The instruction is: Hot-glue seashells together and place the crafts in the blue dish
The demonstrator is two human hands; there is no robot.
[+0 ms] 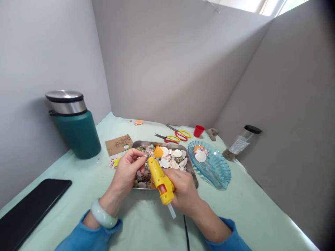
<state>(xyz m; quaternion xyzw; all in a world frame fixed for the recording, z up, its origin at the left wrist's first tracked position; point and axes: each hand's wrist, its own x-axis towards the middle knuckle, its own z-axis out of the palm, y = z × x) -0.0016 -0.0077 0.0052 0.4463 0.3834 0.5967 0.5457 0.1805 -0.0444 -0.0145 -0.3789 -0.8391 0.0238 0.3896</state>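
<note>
My right hand (184,190) is closed round a yellow glue gun (160,178), whose nozzle points up and left toward my left hand. My left hand (128,169) pinches a small shell (143,158) right at the nozzle tip. Both hands hover over the near end of a metal tray (195,178) filled with several seashells in white, orange and brown. The gun's black cord (186,230) runs down toward me. A pale green bangle (102,215) sits on my left wrist.
A blue glass dish (217,170) with a few shells lies right of the tray. Behind are two scissors (175,136), a red cup (198,131), a brown card (118,144) and a lying jar (242,141). A green flask (75,127) stands left; a black tablet (28,209) lies near left.
</note>
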